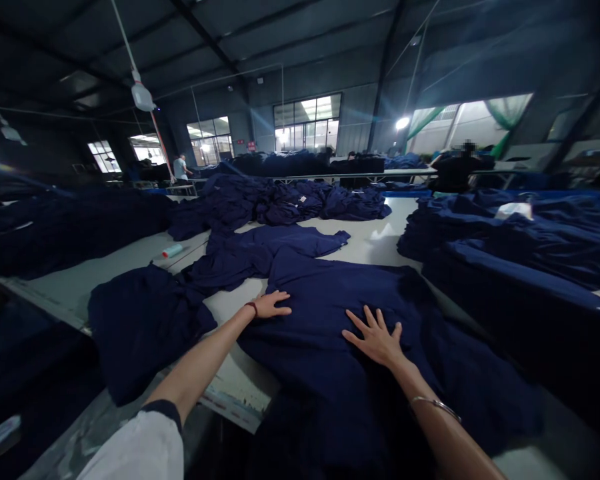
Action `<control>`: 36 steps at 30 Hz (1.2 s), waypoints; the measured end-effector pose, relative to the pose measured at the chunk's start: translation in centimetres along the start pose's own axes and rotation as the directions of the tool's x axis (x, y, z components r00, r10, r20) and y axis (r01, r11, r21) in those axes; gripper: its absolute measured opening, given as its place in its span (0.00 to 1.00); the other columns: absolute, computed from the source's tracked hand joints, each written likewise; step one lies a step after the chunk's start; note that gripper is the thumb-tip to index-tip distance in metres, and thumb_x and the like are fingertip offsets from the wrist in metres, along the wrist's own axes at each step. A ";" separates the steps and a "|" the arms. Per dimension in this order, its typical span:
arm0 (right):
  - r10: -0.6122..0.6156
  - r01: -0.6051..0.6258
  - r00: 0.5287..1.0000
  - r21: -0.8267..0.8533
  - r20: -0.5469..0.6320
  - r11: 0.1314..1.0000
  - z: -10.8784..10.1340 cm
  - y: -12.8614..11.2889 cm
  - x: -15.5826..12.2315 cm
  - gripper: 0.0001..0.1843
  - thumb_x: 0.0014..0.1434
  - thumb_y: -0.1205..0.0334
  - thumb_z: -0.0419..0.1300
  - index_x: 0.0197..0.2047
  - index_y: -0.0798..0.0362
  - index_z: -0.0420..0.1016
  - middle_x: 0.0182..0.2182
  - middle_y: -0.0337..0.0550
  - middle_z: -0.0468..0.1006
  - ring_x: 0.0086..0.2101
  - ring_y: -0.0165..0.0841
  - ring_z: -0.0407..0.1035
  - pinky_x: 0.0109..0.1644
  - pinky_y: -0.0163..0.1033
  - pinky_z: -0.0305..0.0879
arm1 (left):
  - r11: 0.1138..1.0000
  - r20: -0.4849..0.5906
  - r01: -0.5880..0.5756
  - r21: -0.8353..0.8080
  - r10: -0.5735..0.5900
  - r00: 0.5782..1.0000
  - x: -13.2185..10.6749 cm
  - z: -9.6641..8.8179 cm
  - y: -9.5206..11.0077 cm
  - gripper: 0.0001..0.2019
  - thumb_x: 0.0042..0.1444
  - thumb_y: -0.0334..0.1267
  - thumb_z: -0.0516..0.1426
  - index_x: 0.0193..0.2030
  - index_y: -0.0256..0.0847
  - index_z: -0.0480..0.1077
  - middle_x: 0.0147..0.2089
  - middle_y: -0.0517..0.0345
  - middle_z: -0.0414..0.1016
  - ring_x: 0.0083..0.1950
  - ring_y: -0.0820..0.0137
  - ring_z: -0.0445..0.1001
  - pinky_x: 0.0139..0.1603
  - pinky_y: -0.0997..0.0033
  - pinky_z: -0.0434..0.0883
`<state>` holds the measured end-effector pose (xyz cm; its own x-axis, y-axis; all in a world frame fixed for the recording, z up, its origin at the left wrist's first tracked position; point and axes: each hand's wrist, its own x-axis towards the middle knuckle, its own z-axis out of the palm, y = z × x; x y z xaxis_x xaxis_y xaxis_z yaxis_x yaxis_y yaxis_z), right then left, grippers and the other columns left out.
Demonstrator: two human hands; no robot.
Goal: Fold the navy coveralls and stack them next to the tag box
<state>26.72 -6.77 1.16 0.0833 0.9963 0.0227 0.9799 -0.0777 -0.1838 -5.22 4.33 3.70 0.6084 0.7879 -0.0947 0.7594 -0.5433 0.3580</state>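
A dark navy garment [325, 353] lies spread over the white table [247, 373] in front of me, its lower part hanging over the near edge. My left hand [270, 305] rests on its left side with the fingers stretched out. On the right half of the cloth, my right hand [377, 335] lies palm down, fingers spread wide. Neither hand grips anything. Just beyond the garment, a crumpled navy piece [280, 241] touches or overlaps its far edge; which one I cannot tell. Another navy bundle [143, 320] droops over the table edge at left.
A thread spool [172, 251] lies on the table at left. Piles of navy clothing stand at the back [280, 200], far left [75, 220] and right [520, 267]. Two people are farther off, one near the windows [181, 168], one at right [461, 168]. A white device [141, 93] hangs overhead.
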 end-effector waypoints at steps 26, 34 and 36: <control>-0.504 0.485 0.842 0.137 0.195 0.864 2.8 -19.0 9.0 0.29 0.65 0.45 0.34 0.68 0.36 0.44 0.69 0.34 0.42 0.67 0.42 0.32 0.62 0.72 0.30 | 0.938 -0.326 0.086 -0.336 -0.201 0.924 -12.0 2.1 -1.9 0.28 0.48 0.31 0.62 0.57 0.50 0.66 0.53 0.56 0.64 0.52 0.66 0.66 0.54 0.66 0.67; -0.516 0.500 0.843 0.131 0.155 0.856 3.9 -18.2 10.1 0.31 0.63 0.39 0.32 0.68 0.33 0.41 0.69 0.31 0.40 0.67 0.40 0.31 0.63 0.68 0.26 | 0.934 -0.360 0.127 -0.334 -0.251 0.898 -12.1 2.1 -2.9 0.30 0.43 0.18 0.51 0.53 0.46 0.69 0.46 0.58 0.65 0.42 0.72 0.68 0.47 0.71 0.69; -0.533 0.520 0.834 0.124 0.144 0.845 3.7 -17.9 10.1 0.31 0.63 0.39 0.33 0.68 0.33 0.42 0.69 0.31 0.41 0.67 0.39 0.31 0.64 0.67 0.24 | 0.943 -0.367 0.159 -0.293 -0.265 0.892 -12.2 2.1 -2.9 0.34 0.41 0.16 0.47 0.54 0.45 0.67 0.45 0.57 0.65 0.43 0.71 0.68 0.49 0.70 0.68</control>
<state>9.39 4.84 1.04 -0.4794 0.8773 -0.0246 0.8492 0.4566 -0.2654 -14.33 -4.34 1.88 0.2573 0.9528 0.1614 0.7453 -0.3019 0.5944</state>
